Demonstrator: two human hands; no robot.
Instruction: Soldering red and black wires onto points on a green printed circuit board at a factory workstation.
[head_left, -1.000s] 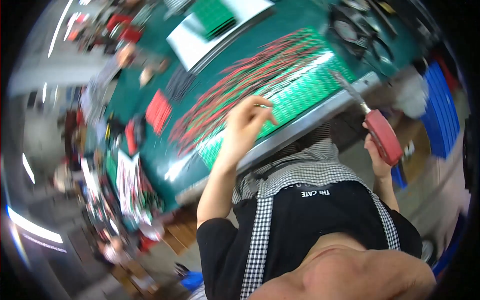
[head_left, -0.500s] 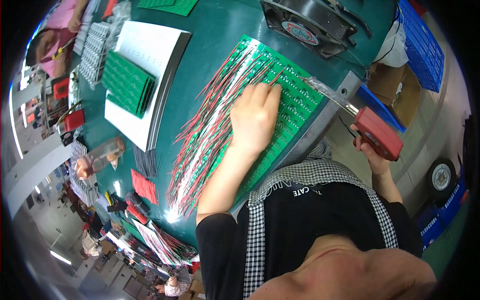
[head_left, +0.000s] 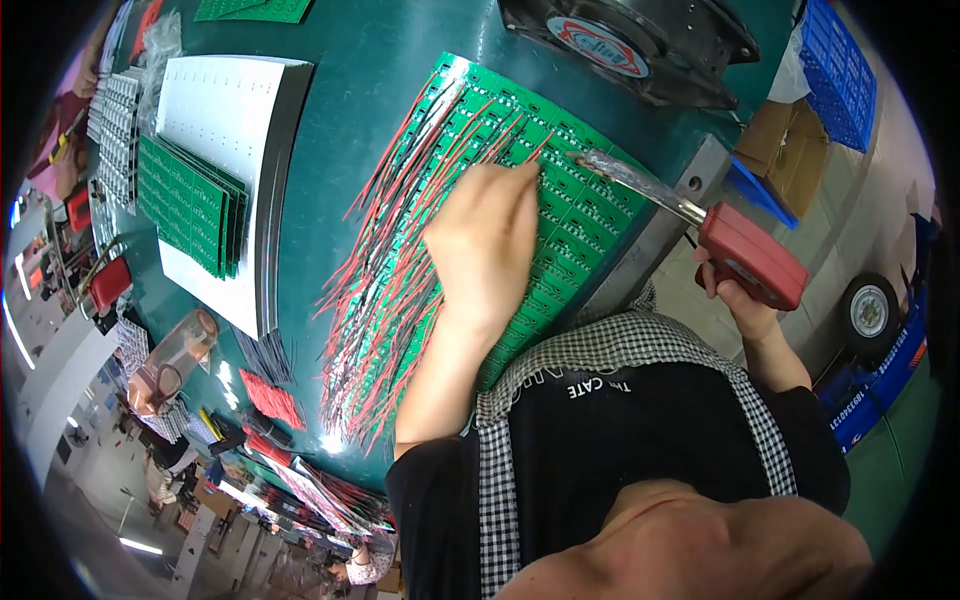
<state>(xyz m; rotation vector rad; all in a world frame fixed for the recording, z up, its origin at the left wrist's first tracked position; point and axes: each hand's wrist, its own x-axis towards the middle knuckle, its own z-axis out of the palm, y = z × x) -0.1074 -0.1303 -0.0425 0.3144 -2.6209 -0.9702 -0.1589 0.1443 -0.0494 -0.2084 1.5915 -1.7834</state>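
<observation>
My left hand (head_left: 485,245) is over the green circuit board panel (head_left: 575,235), its fingers pinched at the end of a thin red wire (head_left: 543,147). Rows of red and black wires (head_left: 385,265) fan out from the panel on the left side of that hand, partly hidden under it. In my right hand (head_left: 738,298) is a red soldering gun (head_left: 755,258), gripped by its handle beyond the table edge. The gun's tip (head_left: 580,158) points left, over the panel and just right of my left fingertips. Whether it touches the board I cannot tell.
A black fan (head_left: 610,50) stands at the far side. To the left, stacked green boards (head_left: 190,205) lie on white sheets (head_left: 225,100). Bundles of red wire (head_left: 270,398) and dark wire (head_left: 265,355) lie nearer. A metal bar (head_left: 665,225) runs along the table edge.
The view has shifted, so the table items appear further left. My left hand stays pinched at the wire, and the soldering gun is still held close to it over the panel.
</observation>
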